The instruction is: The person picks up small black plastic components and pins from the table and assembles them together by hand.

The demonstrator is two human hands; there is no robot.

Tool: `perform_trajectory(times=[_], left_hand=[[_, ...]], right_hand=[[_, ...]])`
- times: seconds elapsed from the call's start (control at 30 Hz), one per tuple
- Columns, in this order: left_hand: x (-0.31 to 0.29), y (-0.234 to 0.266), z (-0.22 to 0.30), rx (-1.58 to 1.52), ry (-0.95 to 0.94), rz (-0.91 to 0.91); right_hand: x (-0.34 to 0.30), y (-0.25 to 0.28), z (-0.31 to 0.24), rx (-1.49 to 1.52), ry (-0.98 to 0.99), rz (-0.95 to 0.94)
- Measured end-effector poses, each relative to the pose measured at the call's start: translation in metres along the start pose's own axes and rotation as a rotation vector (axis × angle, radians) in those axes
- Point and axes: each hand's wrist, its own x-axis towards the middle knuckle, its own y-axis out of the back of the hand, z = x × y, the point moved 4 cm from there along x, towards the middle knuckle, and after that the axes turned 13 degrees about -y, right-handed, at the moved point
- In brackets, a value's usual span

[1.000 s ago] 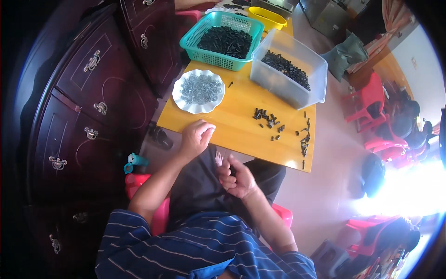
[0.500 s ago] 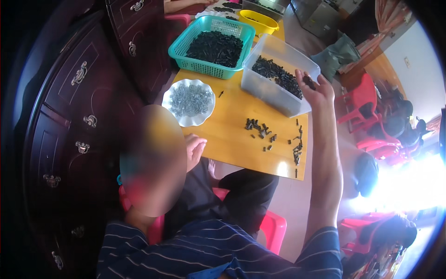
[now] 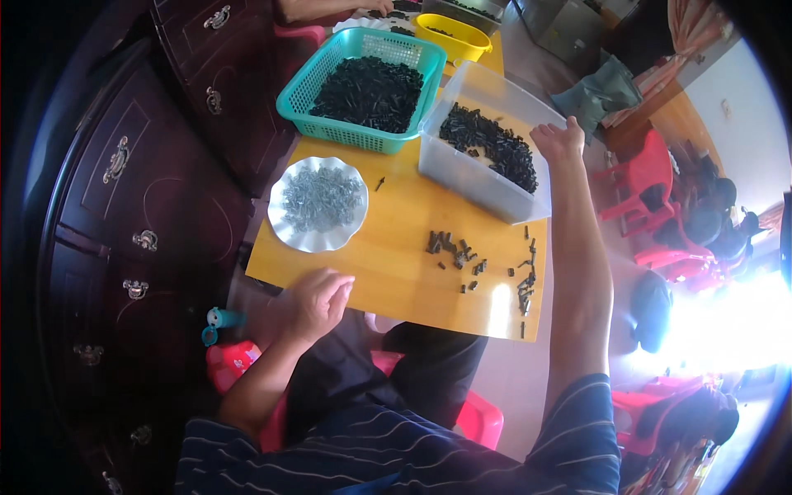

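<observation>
Just left of right hand [image 3: 559, 142]: heap of small black parts [image 3: 505, 155] in clear plastic bin [image 3: 462, 177]. Right hand at bin's right rim, over it or just beside, cannot tell which; fingers partly bent, cannot tell if empty or gripping. Nearer than right hand, toward body: loose row of black pieces [image 3: 526, 289]; left of row, loose cluster [image 3: 448, 242]. Left hand [image 3: 320, 304] by near edge of yellow-brown table [image 3: 379, 272], fingers loosely curled together, contents not visible. Just beyond left hand: white scalloped dish [image 3: 277, 213] with small clear pieces [image 3: 322, 200]; beyond and slightly right, single black piece [image 3: 380, 183]. Farther beyond left hand: green basket [image 3: 351, 132], also full of black parts. Well beyond both hands: yellow tub [image 3: 433, 30], co-worker's hand [image 3: 381, 7]. Left of left hand: dark cabinet [image 3: 173, 186].
</observation>
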Motion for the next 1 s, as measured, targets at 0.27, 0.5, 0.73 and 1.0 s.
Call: perform_trajectory(times=[0.27, 0.5, 0.73, 1.0], left_hand=[[0.001, -0.002, 0.000, 0.018, 0.007, 0.003], [0.008, -0.015, 0.009, -0.027, 0.067, -0.130], [0.048, -0.078, 0.033, -0.093, -0.155, -0.268], [0.072, -0.125, 0.032, 0.020, -0.111, -0.322]], right_hand=[[-0.155, 0.040, 0.058, -0.078, -0.005, -0.695], [-0.304, 0.137, 0.214, -0.866, -0.365, -0.767], [-0.333, 0.183, 0.297, -1.526, -0.259, -0.862], [-0.333, 0.200, 0.300, -1.596, -0.029, -0.815]])
